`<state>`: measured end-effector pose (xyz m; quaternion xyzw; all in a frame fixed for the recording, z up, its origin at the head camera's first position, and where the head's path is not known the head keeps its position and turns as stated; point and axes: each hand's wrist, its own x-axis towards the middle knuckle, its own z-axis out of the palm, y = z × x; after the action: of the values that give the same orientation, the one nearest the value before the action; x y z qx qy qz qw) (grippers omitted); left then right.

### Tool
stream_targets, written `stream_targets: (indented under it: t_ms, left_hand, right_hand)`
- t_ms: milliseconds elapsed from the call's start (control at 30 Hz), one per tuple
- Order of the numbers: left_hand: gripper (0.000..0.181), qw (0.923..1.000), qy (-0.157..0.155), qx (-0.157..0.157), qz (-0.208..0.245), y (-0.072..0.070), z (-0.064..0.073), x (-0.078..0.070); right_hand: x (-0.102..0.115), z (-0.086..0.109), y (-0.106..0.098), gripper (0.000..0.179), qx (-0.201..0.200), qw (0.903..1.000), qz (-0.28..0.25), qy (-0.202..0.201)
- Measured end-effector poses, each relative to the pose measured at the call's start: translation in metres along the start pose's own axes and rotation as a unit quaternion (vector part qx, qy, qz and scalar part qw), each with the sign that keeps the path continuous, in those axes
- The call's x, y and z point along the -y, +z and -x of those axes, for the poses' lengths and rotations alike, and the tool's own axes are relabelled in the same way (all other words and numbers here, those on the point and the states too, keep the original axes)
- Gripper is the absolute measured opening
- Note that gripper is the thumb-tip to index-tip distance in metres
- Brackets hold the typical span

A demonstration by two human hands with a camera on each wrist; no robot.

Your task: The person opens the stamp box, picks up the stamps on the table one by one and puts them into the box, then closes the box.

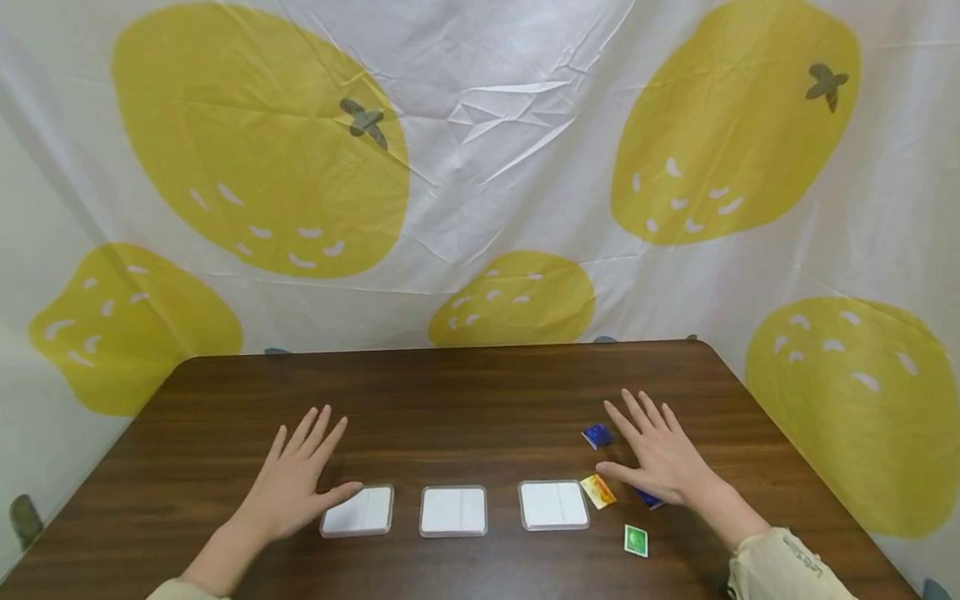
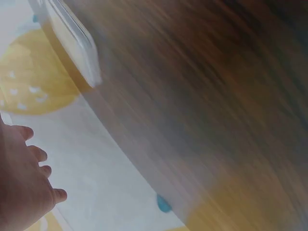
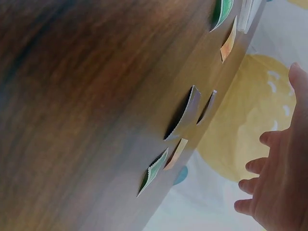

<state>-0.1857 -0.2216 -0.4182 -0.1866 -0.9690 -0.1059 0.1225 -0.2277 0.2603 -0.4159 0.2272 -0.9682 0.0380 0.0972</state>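
My left hand (image 1: 296, 483) spreads over the table's left side with straight fingers and nothing in it. Its thumb overlaps the left clear flat case (image 1: 367, 510) with a white insert; whether they touch I cannot tell. Likewise spread and holding nothing, my right hand (image 1: 660, 450) hovers by several small stamps. Near its thumb lie an orange stamp (image 1: 598, 492) and a blue stamp (image 1: 597, 436); a green stamp (image 1: 636, 540) is closer to me. Another blue stamp (image 1: 649, 498) is partly hidden under the hand. More stamps, including a second green stamp (image 3: 154, 171), appear in the right wrist view.
Two more clear cases with white inserts, a middle case (image 1: 453, 511) and a right case (image 1: 554, 505), lie in a row on the brown wooden table (image 1: 450, 400). A white curtain with yellow fruit prints (image 1: 510, 183) hangs behind the table's far edge.
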Motion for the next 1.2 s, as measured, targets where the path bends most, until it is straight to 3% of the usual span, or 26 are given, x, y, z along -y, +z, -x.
stream_targets:
  t_ms: [333,700,1200]
  left_hand:
    - [0.087,0.9988,0.047,0.004,0.010,0.009,-0.010,-0.030]
    - [0.089,0.9912,0.097,-0.002,0.090,0.020,-0.018,-0.063]
    - [0.095,0.9827,0.118,0.020,0.141,0.028,-0.032,-0.096]
  right_hand:
    - [0.003,-0.001,-0.001,0.084,0.000,1.0000,-0.007,-0.006]
    - [0.006,0.000,0.001,0.083,-0.012,0.9991,-0.024,-0.032]
    - [0.010,0.005,0.000,0.079,-0.025,0.9947,-0.081,-0.059]
